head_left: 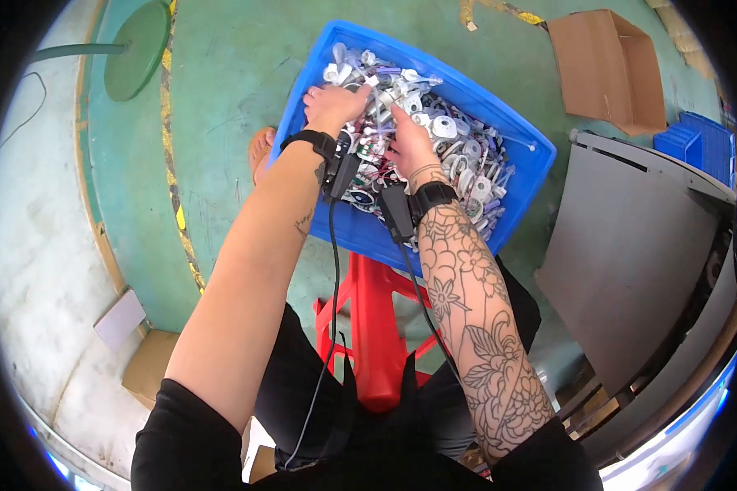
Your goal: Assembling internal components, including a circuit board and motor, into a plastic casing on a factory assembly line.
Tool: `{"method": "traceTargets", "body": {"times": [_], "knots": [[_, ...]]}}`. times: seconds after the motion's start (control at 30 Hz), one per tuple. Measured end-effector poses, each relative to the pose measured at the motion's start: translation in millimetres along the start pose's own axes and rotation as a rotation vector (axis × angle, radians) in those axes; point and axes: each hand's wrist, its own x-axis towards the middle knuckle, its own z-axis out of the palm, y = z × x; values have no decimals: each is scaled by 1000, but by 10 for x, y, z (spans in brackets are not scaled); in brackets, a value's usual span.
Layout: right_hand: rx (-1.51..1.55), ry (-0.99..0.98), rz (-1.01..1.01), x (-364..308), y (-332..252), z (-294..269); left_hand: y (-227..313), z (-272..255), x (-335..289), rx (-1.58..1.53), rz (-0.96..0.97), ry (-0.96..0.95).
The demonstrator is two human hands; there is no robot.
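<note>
Both hands reach into a blue plastic bin point(487, 102) heaped with small loose parts point(467, 164), mostly white and purple plastic pieces mixed with thin red wires. My left hand point(334, 106) lies over the pile near the bin's left side, fingers spread and partly sunk among the pieces. My right hand point(411, 146) is turned palm inward at the middle of the heap, thumb raised apart from the fingers. White pieces lie between the two hands, and I see none gripped. Some fingertips are hidden by the parts.
A red plastic stool point(373, 335) stands just below the bin. To the right are a grey metal panel point(622, 245), an open cardboard box point(602, 69) and a blue crate point(704, 147). Black cables point(334, 278) hang from both wrist straps. A green round base point(139, 53) stands at the far left.
</note>
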Motion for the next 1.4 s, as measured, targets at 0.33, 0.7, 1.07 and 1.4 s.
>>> {"method": "traceTargets", "body": {"times": [0.33,0.7,1.07,1.4], "knots": [[-98,-93,166,225,-220,-58,-51,132,-45,104,210,134],[-203,16,112,444,14,-95,153,-8,15,-12,80,12],[-11,-4,41,442,48,130,82,-160,-1,28,212,18],[182,80,-42,579,287,148,58,24,-22,-108,226,75]]}}
